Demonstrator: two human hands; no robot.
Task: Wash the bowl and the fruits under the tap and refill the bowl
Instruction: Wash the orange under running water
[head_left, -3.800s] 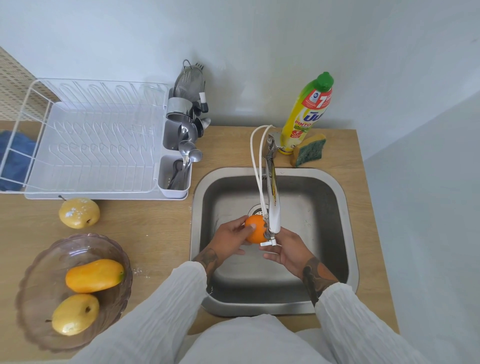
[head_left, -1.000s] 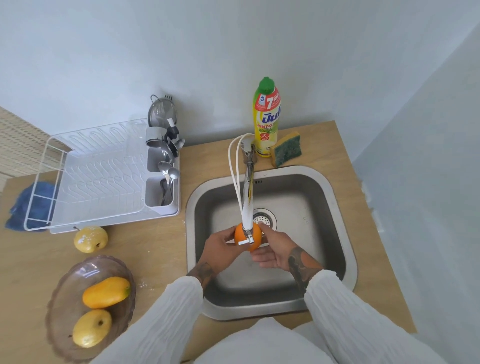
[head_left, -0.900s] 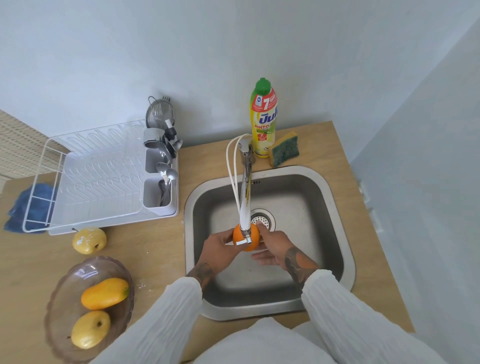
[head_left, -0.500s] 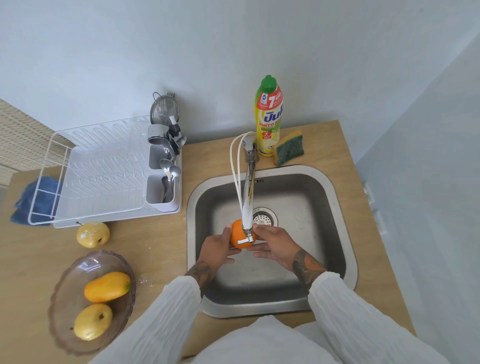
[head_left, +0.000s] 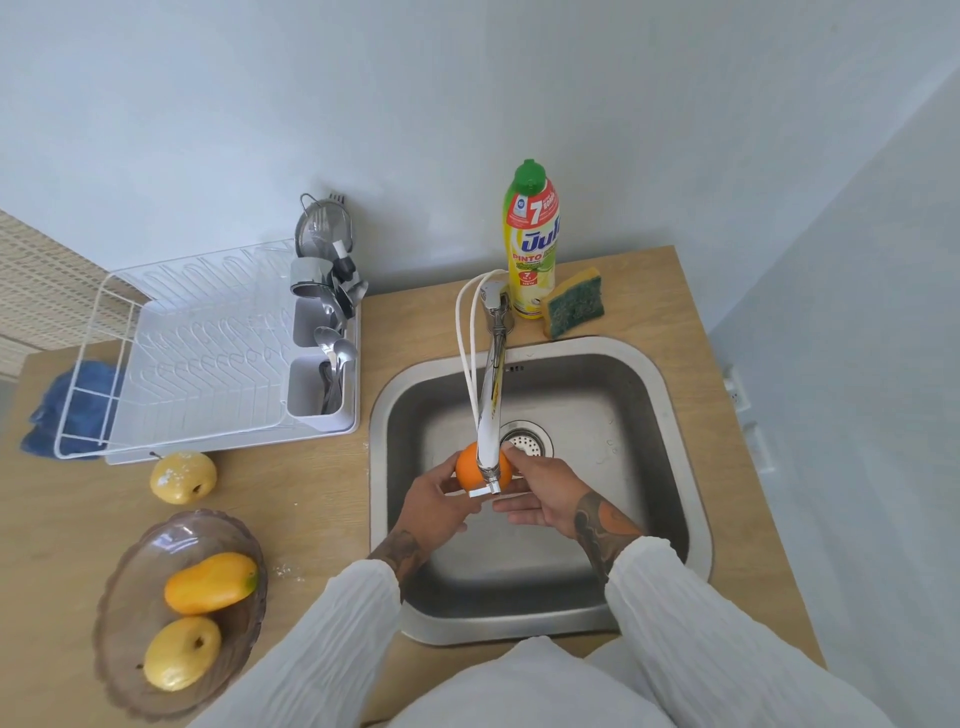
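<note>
Over the steel sink (head_left: 675, 467), right under the spout of the tap (head_left: 491, 415), the orange (head_left: 467, 465) sits between both hands: the left hand (head_left: 434, 506) curls its fingers and thumb round the fruit's left side, while the right hand (head_left: 543, 493) touches it from the right with the upper fingers bent onto it and the lower fingers stretched out flat beneath. The step in hand looks like rinsing this one fruit; whether water is running cannot be told. The glass bowl (head_left: 130, 571) stands on the wooden counter (head_left: 311, 493) well to the left, already holding a mango (head_left: 210, 582) and a yellow apple (head_left: 181, 652), and a second yellow apple (head_left: 183, 477) lies on the counter between the bowl and the white dish rack (head_left: 208, 353). Next, by my judgement, the orange must be carried left across the sink rim and set down in the bowl beside the mango, gently, since it is wet and round; the loose apple probably waits for its wash after that. Compared with the earliest frame, the orange has stayed under the spout in the same two-handed hold, the fruits on the counter have not moved, and only the camera's view has tilted, showing more wall.
</note>
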